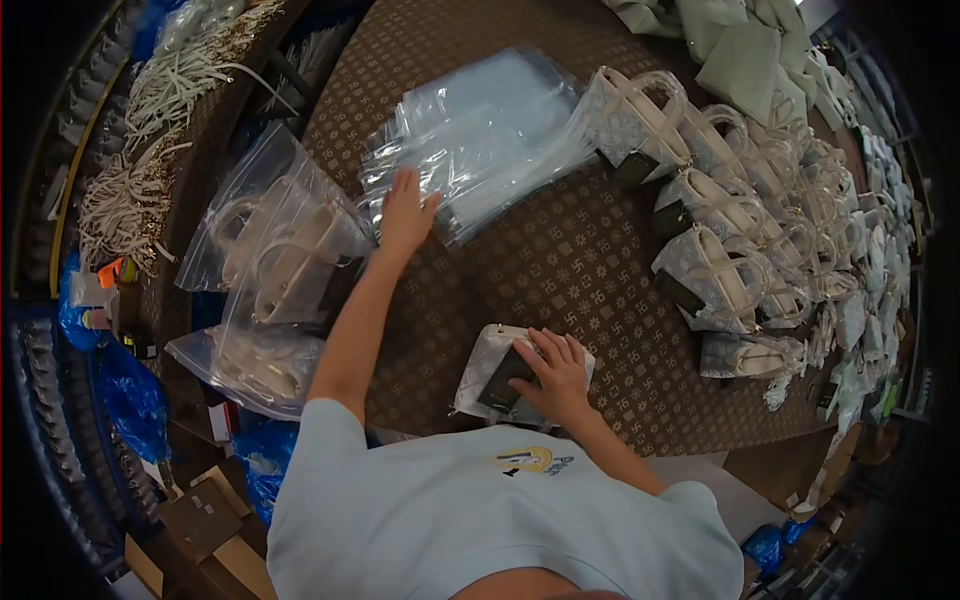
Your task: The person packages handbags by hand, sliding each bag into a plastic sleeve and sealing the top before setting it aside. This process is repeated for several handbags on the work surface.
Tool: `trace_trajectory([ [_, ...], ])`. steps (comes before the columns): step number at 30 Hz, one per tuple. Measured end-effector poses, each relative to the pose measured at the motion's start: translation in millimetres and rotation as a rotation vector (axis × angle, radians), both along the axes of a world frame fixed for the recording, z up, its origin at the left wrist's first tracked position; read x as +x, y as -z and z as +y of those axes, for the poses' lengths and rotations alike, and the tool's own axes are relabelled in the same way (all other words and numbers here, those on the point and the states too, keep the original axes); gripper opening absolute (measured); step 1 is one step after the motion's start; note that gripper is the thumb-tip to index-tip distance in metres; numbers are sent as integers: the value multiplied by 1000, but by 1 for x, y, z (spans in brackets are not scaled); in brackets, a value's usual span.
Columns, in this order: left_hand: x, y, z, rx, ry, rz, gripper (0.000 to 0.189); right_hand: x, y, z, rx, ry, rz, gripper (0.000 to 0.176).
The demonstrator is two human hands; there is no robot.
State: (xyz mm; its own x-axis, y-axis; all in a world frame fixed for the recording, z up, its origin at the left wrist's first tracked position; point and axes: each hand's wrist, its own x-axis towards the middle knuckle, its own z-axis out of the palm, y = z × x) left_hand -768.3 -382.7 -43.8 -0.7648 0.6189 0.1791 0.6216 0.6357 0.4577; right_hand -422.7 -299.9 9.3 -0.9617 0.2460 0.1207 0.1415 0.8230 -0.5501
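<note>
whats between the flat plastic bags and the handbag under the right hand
In the head view, only bare brown patterned cloth lies between the flat plastic bags and the handbag.

One head cam, wide-angle, close above tbl (pixel 520 275), faces fwd & down.

Lower left: blue plastic (pixel 268 462) seen near brown cardboard (pixel 205 515). Upper right: grey-green cloth (pixel 742 75) loosely heaped. Left: small orange object (pixel 110 272) noted.
</note>
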Motion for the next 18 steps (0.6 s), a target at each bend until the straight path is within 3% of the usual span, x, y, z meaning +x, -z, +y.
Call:
trace_trajectory([
  [3,-68,14,37,-153,-140,39,72,-3,-6,2,6,6,-5,61],
  [5,-85,4,56,-429,-202,-26,84,-3,-6,3,-22,-1,-38,61],
  [7,-94,-4,71,-480,-203,-21,79,-3,-5,5,-21,0,-32,60],
  [9,-103,-25,86,-690,-19,-242,61,-4,-6,4,-60,7,-35,59],
  [10,-107,-22,93,-700,-12,-241,61,-4,-6,4,-69,15,-37,59],
  [12,-108,-20,111,-540,88,-144,42,-4,-5,3,-84,13,-28,58],
  [13,-100,-22,114,-546,94,-142,42,-5,-5,2,-89,20,-28,58],
  [15,-74,-29,118,-87,143,263,36,-5,-7,3,-92,12,-34,58],
  [16,-62,-36,118,-86,144,265,36,-4,-7,3,-91,13,-32,58],
  [18,-40,-52,116,-104,151,658,40,-3,-4,3,-82,12,-20,59],
])
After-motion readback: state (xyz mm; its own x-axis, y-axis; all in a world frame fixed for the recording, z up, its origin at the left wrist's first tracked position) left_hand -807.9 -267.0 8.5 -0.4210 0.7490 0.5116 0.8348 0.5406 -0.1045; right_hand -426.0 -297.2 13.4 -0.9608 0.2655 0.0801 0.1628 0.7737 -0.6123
